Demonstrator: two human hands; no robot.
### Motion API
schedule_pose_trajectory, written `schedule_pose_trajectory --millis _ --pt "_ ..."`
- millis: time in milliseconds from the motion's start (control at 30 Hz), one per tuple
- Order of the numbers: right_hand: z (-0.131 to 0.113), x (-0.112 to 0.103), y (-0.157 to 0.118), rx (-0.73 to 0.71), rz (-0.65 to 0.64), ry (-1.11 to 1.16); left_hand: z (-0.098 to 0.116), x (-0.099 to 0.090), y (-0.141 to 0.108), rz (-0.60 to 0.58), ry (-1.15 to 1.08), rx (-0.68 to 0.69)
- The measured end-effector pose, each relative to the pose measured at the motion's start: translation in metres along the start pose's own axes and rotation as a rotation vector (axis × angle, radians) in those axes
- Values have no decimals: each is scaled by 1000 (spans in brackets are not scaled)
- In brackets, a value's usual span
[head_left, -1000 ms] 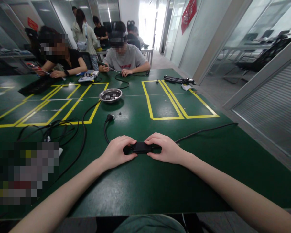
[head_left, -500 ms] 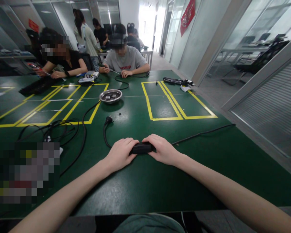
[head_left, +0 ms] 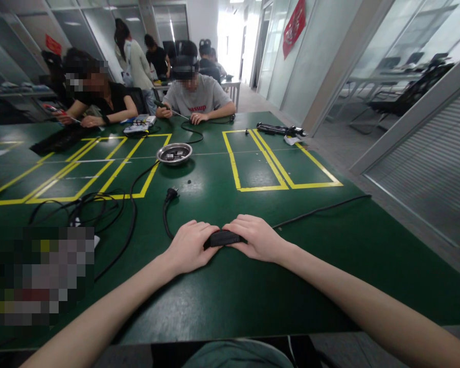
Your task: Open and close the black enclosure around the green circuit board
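A black rectangular block (head_left: 225,238), which looks like a power adapter, is held between both hands just above or on the green table (head_left: 222,301). My left hand (head_left: 193,246) has its fingers closed round the block's left end. At the right end my right hand (head_left: 256,237) grips it the same way. A black cable with a plug (head_left: 171,194) runs out from beside my left hand. From behind my right hand another black cable (head_left: 322,210) stretches to the right over the table.
A metal bowl (head_left: 174,154) with small metal parts stands farther back. Coiled black cables (head_left: 95,204) lie at the left, near a blurred-out object (head_left: 42,276). Two people work across the table. A black folded stand (head_left: 279,129) lies at the back right.
The block has tilted a little between my hands, showing a different face, and sits slightly lower in view. Both hands keep hold of it.
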State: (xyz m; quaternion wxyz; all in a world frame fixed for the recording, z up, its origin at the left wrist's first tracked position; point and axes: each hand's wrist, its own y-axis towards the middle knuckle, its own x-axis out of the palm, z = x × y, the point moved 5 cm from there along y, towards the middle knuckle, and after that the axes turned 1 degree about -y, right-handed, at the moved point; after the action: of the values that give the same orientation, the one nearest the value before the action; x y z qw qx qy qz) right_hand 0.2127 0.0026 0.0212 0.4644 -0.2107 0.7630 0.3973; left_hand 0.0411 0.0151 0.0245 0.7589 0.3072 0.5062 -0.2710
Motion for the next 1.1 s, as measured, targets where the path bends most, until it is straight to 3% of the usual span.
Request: schedule_pose_trajectory --millis 233,533,800,967,1033,1100 --pt "-4 -4 -1 13 31 -79 9 -7 1 4 121 123" --pt "-7 -6 -3 -28 1 -73 14 -5 0 10 180 153" --pt "-11 -9 -3 -114 97 -105 14 -7 -1 48 228 175" --pt "-13 -12 -6 -152 140 -159 12 -12 -2 40 -5 67" --pt "-14 -17 -9 -187 195 -153 8 -13 -3 -10 -236 -40" --pt "-15 -21 -12 -227 245 -142 4 -10 -3 -137 -555 -186"
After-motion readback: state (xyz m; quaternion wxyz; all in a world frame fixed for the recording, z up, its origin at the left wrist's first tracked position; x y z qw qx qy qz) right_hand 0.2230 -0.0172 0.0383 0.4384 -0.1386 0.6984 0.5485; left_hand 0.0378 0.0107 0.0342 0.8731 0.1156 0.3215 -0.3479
